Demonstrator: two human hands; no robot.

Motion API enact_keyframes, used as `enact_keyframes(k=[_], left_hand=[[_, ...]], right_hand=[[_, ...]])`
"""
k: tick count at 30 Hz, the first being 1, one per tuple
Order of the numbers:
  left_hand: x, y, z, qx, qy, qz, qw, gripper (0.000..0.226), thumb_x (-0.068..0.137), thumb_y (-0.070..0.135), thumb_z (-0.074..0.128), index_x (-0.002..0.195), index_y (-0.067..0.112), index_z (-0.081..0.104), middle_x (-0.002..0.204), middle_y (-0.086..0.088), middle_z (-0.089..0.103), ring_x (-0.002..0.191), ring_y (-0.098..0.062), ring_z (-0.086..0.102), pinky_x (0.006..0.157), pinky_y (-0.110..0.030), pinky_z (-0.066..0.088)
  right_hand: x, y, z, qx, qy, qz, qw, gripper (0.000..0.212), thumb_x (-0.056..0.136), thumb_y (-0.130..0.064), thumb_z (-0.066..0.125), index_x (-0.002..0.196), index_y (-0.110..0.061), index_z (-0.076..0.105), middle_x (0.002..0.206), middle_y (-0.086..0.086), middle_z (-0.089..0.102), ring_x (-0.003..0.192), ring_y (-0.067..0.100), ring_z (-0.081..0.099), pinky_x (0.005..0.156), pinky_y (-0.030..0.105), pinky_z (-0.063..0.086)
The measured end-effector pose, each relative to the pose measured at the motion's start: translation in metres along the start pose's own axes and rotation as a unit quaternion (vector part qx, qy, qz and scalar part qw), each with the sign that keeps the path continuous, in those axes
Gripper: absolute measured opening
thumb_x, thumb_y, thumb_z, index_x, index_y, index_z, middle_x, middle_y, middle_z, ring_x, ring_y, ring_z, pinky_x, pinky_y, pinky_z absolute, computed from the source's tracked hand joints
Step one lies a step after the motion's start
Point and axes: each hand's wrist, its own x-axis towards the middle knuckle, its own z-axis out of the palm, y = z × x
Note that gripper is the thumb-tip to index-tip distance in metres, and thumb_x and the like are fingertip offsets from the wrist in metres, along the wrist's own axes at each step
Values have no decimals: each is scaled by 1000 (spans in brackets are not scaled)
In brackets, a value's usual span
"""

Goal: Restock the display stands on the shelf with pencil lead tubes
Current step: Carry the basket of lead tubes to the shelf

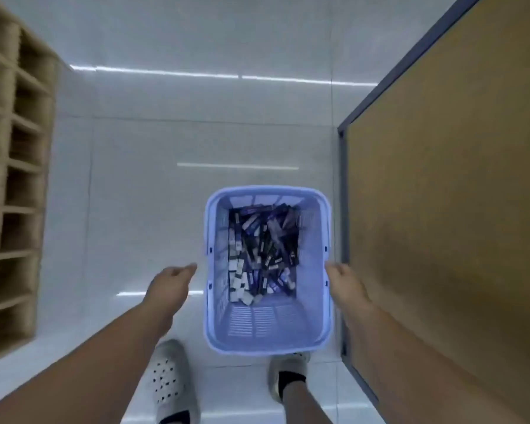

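A light blue plastic basket (268, 335) stands on the white tiled floor in front of my feet. Its bottom is covered with several pencil lead tubes (262, 255), dark blue, black and white, lying in a loose heap. My left hand (172, 284) hovers just left of the basket's left rim, fingers loosely curled, holding nothing. My right hand (343, 284) is at the right rim; its fingers are hidden behind the hand, so a grip on the rim is unclear. No display stand is in view.
A wooden cubby shelf (10, 185) with several open compartments runs along the left. A brown board with a dark metal frame (441, 209) fills the right side, close to the basket. My two feet in light shoes (170, 384) stand behind the basket.
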Motion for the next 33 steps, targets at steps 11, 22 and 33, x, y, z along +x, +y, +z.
enact_keyframes(k=[11,22,33], left_hand=[[43,-15,68,-35,57,89,994,33,101,35,55,80,11,47,70,-12,38,65,-20,34,60,-32,28],[-71,-3,2,-65,66,65,994,35,102,38,51,79,15,39,65,-4,30,58,-18,26,54,-29,24],[-373,-13,-190,-139,143,133,971,32,102,32,52,78,14,38,65,-5,29,58,-17,24,52,-28,22]], right_hand=[[43,26,28,83,83,-24,993,25,107,-27,46,86,-16,54,72,1,45,67,15,38,50,19,33],[-84,-12,4,115,87,5,990,31,107,-34,46,82,-16,46,68,3,38,61,16,31,55,29,26],[-401,-86,-41,105,43,-110,987,32,105,-37,49,81,-16,52,64,3,43,57,17,36,50,26,30]])
